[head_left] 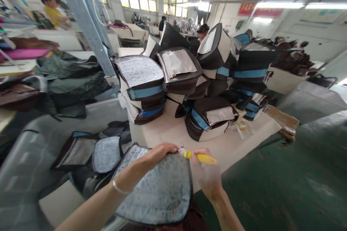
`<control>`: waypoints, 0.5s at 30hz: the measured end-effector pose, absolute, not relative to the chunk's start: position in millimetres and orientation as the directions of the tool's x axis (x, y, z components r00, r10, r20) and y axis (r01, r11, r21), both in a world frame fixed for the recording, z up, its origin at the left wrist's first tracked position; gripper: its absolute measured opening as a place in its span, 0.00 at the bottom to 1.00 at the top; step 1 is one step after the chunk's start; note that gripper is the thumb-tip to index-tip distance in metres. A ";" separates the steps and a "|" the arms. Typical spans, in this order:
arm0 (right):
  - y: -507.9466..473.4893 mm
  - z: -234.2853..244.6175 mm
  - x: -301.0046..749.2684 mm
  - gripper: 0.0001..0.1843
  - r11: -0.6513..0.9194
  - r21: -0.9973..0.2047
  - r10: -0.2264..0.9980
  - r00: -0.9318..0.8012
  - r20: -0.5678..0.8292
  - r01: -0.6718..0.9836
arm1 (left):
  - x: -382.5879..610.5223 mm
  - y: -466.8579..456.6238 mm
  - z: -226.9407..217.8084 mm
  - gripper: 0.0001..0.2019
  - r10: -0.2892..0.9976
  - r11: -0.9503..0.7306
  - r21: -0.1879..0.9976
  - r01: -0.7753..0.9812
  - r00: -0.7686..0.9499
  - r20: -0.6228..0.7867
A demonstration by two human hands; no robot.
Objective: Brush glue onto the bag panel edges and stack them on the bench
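Observation:
In my right hand (204,173) is a small brush (207,159) with a yellow handle. Its pale bristles meet the far right edge of a rounded bag piece (159,191), whose upturned side shows a white lining with a blue pattern and dark edging. My left hand (158,152) reaches over that piece and pinches its far edge, just left of the bristles. The bag piece lies below my hands, near my lap. Both hands are closed, with part of the right-hand fingers hidden behind the brush.
A pale table (162,133) ahead bears stacked black, white and blue bags (146,92) and a single bag (208,119) nearer me. At left, a grey plastic bin (24,158) holds more bag pieces. A metal post (86,18) leans beyond it. Co-workers sit farther back.

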State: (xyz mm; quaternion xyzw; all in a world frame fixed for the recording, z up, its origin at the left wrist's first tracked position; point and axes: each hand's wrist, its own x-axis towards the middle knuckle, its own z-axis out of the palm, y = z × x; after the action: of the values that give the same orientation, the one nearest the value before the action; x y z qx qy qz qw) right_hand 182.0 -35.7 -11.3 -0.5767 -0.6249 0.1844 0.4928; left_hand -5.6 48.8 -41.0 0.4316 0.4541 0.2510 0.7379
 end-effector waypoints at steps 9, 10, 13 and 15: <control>-51.7 19.9 188.1 0.01 0.352 -0.788 0.827 0.227 0.515 0.505 | -8.7 55.5 -1.9 0.14 0.757 0.349 0.936 0.037 0.577 -0.305; -53.5 26.0 187.8 0.01 0.381 -0.766 0.790 0.248 0.561 0.518 | -9.5 56.3 5.2 0.14 0.751 0.313 0.949 0.017 0.607 -0.259; -59.0 41.6 189.6 0.01 0.417 -0.735 0.679 0.354 0.643 0.534 | -10.1 50.3 23.3 0.16 0.663 0.256 0.966 0.047 0.718 -0.210; -62.5 48.1 194.0 0.01 0.396 -0.766 0.666 0.416 0.619 0.506 | -7.1 39.0 31.0 0.19 0.617 0.162 0.977 0.141 0.758 -0.212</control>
State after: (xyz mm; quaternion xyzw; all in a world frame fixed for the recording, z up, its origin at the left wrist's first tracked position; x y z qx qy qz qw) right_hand 194.0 -62.5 48.1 -0.5460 -0.5367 0.0627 0.6402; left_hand -7.1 39.0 31.0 0.6247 0.3033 0.1701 0.6991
